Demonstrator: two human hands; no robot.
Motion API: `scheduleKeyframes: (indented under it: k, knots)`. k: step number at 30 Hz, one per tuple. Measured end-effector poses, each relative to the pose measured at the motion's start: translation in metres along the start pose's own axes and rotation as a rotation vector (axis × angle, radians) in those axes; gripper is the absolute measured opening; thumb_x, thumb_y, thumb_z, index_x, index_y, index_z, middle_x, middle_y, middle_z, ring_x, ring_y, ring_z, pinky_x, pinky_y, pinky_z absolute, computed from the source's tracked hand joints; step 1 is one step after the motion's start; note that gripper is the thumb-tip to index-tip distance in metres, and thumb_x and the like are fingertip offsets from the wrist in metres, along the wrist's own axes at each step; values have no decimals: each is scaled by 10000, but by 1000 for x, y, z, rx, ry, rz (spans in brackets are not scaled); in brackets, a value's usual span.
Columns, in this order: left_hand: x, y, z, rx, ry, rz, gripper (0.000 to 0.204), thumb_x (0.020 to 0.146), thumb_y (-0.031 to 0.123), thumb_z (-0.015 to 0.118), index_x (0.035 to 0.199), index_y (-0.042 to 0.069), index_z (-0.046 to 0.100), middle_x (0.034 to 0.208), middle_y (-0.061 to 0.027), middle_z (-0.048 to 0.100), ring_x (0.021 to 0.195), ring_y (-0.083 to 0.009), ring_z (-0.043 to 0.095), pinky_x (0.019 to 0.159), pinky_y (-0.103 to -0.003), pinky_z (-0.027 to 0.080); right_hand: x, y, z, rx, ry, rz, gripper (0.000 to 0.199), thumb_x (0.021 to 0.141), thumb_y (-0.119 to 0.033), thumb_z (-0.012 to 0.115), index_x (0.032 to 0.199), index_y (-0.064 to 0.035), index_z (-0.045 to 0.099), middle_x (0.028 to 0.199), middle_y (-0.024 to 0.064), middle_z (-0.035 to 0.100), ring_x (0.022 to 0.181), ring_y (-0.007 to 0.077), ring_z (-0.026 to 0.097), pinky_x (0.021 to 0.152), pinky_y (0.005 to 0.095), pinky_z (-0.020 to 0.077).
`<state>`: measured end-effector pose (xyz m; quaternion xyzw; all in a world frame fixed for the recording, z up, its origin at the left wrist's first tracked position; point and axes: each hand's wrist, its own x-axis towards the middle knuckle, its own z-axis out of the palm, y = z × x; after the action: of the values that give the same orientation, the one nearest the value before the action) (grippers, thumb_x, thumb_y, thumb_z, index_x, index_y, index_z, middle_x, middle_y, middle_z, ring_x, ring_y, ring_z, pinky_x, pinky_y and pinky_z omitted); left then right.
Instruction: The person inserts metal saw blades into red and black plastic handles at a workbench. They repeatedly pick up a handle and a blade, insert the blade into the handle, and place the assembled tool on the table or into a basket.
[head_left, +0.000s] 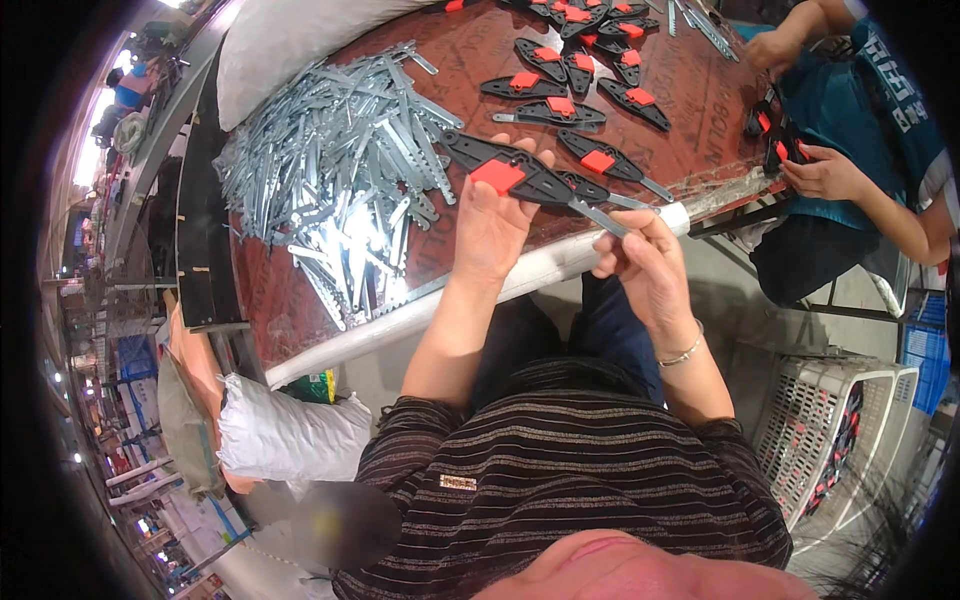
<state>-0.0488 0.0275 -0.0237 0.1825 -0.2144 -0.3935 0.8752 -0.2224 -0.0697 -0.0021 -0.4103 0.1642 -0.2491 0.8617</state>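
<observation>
In my left hand [490,235] lies a long, diamond-shaped black plastic part [535,182] with a red tab [497,177]. My thumb presses on the tab. Pinched in the fingers of my right hand [648,262] is a flat metal strip [600,215], whose other end meets the pointed tip of the black part; how deep it sits inside cannot be made out. Just beyond my hands, a similar black part [600,158] with a red tab and a protruding metal strip rests on the table.
A big heap of loose metal strips [340,150] covers the left of the red-brown table [690,110]. Several black parts [540,60] lie at the far side. A white roll [540,272] edges the table. At right, a co-worker's hand [825,172] holds a similar part above a white basket [800,420].
</observation>
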Motion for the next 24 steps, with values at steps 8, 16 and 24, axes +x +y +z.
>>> scheduleKeyframes:
  k: [8, 16, 24]
  knots:
    - [-9, 3, 5, 93, -27, 19, 577, 826, 286, 681, 1280, 40, 422, 1236, -147, 537, 1189, -321, 505, 1011, -464, 433, -16, -30, 4, -1188, -52, -461, 153, 842, -62, 632, 987, -13, 623, 742, 94, 654, 628, 159, 638, 569, 253, 471]
    - [-20, -15, 22, 64, -17, -28, 504, 848, 224, 668, 1250, 26, 437, 1190, -147, 553, 1116, -319, 559, 947, -435, 480, -15, -19, 11, -1133, -64, -506, 175, 828, -72, 641, 995, -43, 602, 688, 94, 635, 582, 210, 635, 540, 284, 469]
    - [-15, -18, 21, 8, 18, -113, 547, 905, 303, 584, 1338, 52, 364, 1302, -143, 480, 1236, -294, 456, 1019, -428, 413, 2, -21, 10, -1372, 49, -600, 188, 811, -116, 656, 987, -77, 603, 736, 92, 625, 613, 252, 611, 544, 322, 458]
